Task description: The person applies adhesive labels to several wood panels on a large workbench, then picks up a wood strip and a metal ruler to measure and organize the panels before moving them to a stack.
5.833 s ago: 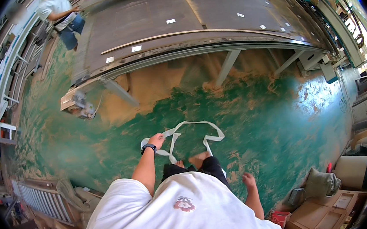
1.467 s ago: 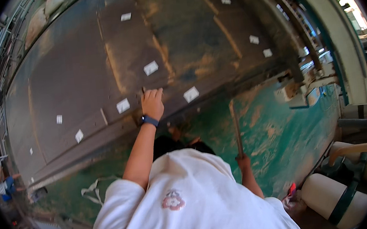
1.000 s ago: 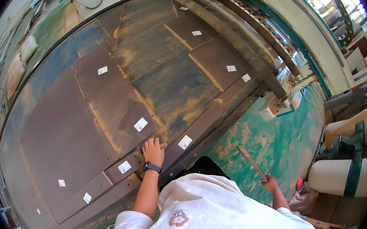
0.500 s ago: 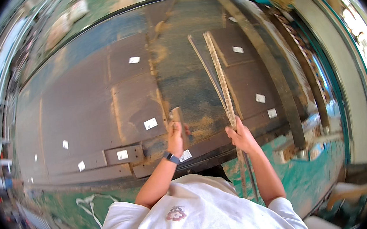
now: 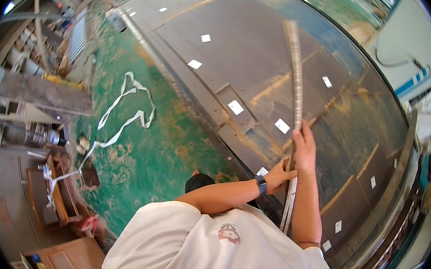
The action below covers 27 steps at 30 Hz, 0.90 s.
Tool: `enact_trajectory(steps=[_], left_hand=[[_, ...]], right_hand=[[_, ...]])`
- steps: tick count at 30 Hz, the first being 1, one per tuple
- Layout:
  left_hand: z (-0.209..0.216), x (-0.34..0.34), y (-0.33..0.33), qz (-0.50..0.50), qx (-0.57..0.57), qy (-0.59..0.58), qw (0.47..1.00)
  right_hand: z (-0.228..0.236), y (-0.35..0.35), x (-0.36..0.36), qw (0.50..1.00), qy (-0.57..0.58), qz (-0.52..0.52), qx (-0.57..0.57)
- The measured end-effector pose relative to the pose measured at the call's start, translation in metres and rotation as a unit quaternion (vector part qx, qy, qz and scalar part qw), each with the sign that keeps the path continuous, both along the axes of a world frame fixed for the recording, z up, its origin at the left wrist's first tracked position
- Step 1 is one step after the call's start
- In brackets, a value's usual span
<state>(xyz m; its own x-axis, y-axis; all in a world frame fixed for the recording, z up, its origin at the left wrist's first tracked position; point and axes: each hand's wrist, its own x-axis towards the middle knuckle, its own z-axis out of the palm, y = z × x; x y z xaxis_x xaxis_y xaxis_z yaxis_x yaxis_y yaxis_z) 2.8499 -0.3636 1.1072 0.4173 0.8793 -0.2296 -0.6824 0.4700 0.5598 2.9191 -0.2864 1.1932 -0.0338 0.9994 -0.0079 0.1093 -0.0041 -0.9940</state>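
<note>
While our right hand [image 5: 305, 149] holds the long strips [image 5: 296, 69] over the table [image 5: 344, 153] and our left [image 5: 280, 174] meets them, its grip unclear, we seem to be gathering them, which calls for keeping them together.

We have strips [image 5: 296, 69] in our right hand [image 5: 305, 149], running beyond and behind it; our left hand [image 5: 280, 174] is just left of it, touching them. Panels [image 5: 263, 36] bearing labels [image 5: 235, 107] spread beyond both hands and to their right; left of the hands, a strap [image 5: 149, 122] lies on the floor [image 5: 136, 178].
</note>
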Motion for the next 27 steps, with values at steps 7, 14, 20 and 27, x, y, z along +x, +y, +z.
enact_trajectory(steps=[7, 14, 20, 27], left_hand=[[0.008, -0.164, -0.036, 0.218, -0.049, 0.056, 0.973], [-0.015, -0.4, -0.088, 0.481, -0.128, 0.044, 0.866], [-0.054, -0.561, -0.138, 0.607, -0.179, 0.016, 0.774], [-0.075, -0.683, -0.148, 0.675, -0.207, -0.026, 0.707]], right_hand=[[0.005, -0.012, -0.138, 0.934, -0.159, 0.278, 0.16], [-0.023, -0.058, -0.251, 0.867, -0.254, 0.406, 0.137], [-0.038, -0.054, -0.323, 0.847, -0.312, 0.402, 0.152], [-0.023, 0.023, -0.42, 0.864, -0.318, 0.353, 0.165]])
